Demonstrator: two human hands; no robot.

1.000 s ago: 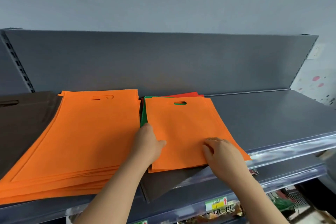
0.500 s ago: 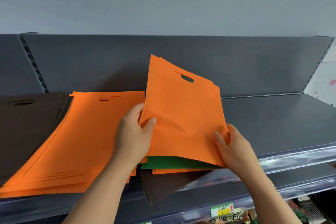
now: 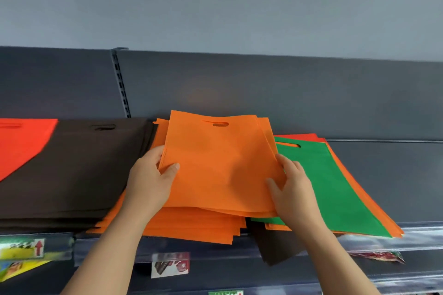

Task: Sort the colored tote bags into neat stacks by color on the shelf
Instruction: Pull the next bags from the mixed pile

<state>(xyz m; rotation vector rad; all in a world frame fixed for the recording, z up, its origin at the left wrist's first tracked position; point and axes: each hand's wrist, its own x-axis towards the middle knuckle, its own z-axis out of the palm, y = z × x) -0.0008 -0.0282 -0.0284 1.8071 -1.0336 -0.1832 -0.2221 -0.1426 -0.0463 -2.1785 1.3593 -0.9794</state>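
The orange bag [image 3: 215, 165] I hold is matt, faintly textured non-woven cloth, like the green bag [image 3: 335, 189]. The shelf [image 3: 388, 175] looks smooth, matt grey metal.

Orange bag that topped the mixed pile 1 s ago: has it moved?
Yes. The orange bag went left: off the green bag, now over the orange stack, gripped by the left hand and right hand.

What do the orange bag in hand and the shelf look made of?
The orange bag looks like thin non-woven fabric: matte, soft bend, stitched side seam, punched handle slot. The shelf is probably painted metal: smooth dark grey, slight sheen, slotted upright behind.
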